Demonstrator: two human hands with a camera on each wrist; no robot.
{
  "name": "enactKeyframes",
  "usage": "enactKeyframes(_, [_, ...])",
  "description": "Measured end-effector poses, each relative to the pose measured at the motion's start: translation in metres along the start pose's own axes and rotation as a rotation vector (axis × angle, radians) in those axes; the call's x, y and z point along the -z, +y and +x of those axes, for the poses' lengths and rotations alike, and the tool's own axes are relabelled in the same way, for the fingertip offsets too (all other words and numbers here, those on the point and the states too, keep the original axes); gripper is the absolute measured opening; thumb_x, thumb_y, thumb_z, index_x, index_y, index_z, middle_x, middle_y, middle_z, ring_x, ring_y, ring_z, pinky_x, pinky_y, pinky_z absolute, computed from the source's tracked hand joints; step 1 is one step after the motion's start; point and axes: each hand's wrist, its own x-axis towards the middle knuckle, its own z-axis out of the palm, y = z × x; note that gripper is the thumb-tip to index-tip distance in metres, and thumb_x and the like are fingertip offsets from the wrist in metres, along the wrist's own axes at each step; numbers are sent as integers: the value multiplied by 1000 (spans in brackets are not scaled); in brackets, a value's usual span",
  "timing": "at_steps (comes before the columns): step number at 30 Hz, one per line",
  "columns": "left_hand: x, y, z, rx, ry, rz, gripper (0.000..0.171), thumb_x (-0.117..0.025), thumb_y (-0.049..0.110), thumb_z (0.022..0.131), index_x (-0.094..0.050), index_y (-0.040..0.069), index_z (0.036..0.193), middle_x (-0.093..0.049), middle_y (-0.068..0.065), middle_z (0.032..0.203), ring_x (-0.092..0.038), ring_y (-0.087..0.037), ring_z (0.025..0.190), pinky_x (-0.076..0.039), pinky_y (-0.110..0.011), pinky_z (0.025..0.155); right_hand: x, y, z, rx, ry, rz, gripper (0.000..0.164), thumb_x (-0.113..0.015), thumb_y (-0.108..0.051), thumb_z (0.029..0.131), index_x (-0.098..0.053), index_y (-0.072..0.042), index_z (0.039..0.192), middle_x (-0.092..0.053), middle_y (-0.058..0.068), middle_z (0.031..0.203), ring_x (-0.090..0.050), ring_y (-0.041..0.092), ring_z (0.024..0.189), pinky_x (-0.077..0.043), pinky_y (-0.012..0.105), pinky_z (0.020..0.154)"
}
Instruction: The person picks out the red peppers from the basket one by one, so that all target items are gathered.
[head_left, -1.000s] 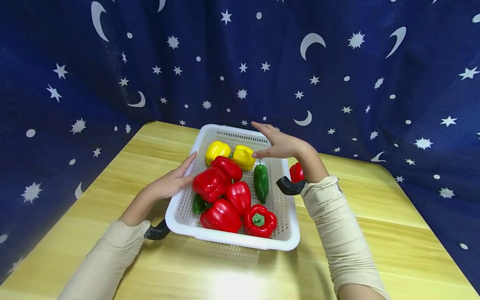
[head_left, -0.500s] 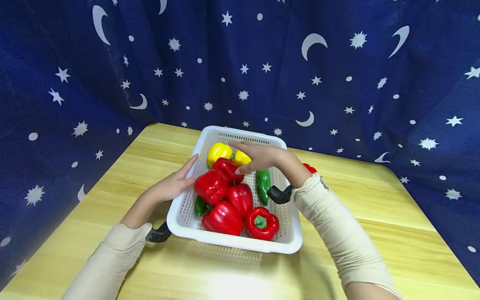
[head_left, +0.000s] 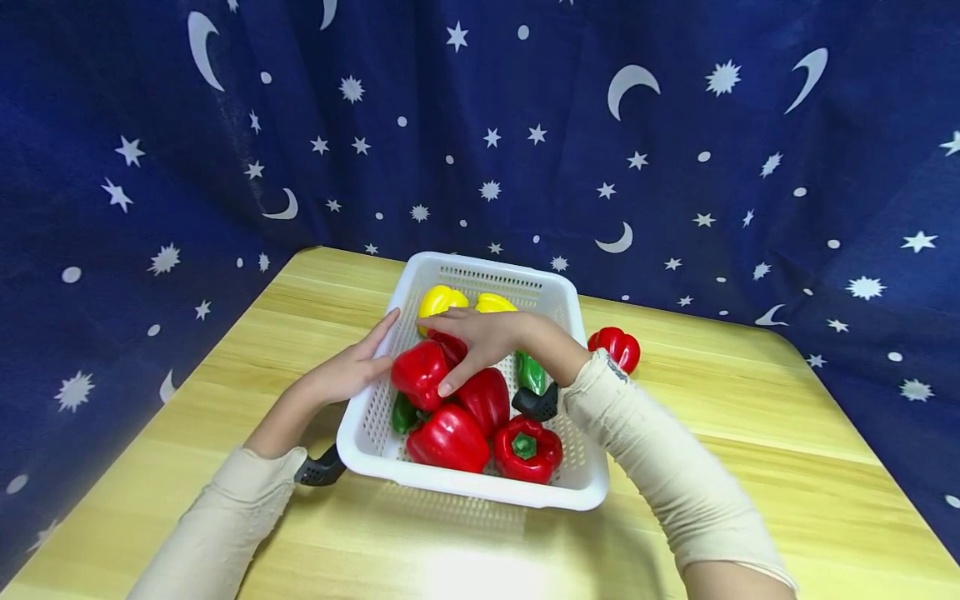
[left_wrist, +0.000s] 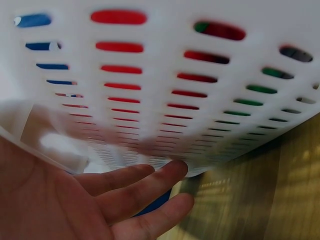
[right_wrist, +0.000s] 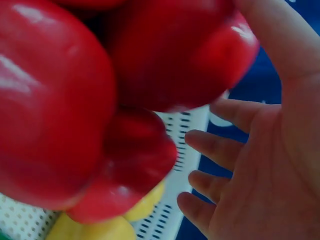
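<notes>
A white perforated basket (head_left: 480,492) holds red, yellow and green peppers. Along its left rim lies my left hand (head_left: 341,371), its fingers stretched against the outside wall in the left wrist view. My right hand (head_left: 483,337) reaches over the basket with spread fingers, around the top of a red bell pepper (head_left: 418,372) on the left of the pile. In the right wrist view the thumb overlaps this red pepper (right_wrist: 175,55), while the other fingers stand beyond it. Another red pepper (head_left: 446,342) is mostly hidden under the right hand.
Two yellow peppers (head_left: 442,298) lie at the basket's back, a long green pepper (head_left: 531,373) at right, and more red peppers (head_left: 450,437) in front. One red pepper (head_left: 615,347) is on the wooden table (head_left: 750,433), right of the basket. A starry curtain (head_left: 480,125) stands behind.
My right hand has moved left and nearer, from the basket's back right rim, past the yellow pepper, to the red pepper on the left. My left hand has stayed at the left rim.
</notes>
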Motion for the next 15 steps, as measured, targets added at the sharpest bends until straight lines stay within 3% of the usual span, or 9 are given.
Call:
enactKeyframes(5, [-1,-1,1,11,-5,1,72,-37,10,93,9,21,147,-13,-24,149,-55,-47,105,-58,-45,63,-9,-1,8,-35,-32,-8,96,-68,-51,71,-17,-22,147,-24,-1,149,-7,22,139,-38,43,105])
enactKeyframes(10, [0,-2,1,13,-8,-4,73,-37,10,92,9,22,147,-11,-24,149,-55,-47,105,-57,-45,63,-12,-3,9,-61,-51,8,95,-68,-52,70,-18,-23,147,-25,2,149,-8,21,139,-40,42,103])
enactKeyframes(15, [0,-1,2,19,-5,1,72,-36,10,93,9,22,147,-10,-23,149,-55,-47,105,-57,-46,64,-11,-5,7,-26,-14,-29,95,-69,-52,68,-22,-21,145,-32,1,144,-18,20,136,-43,39,99])
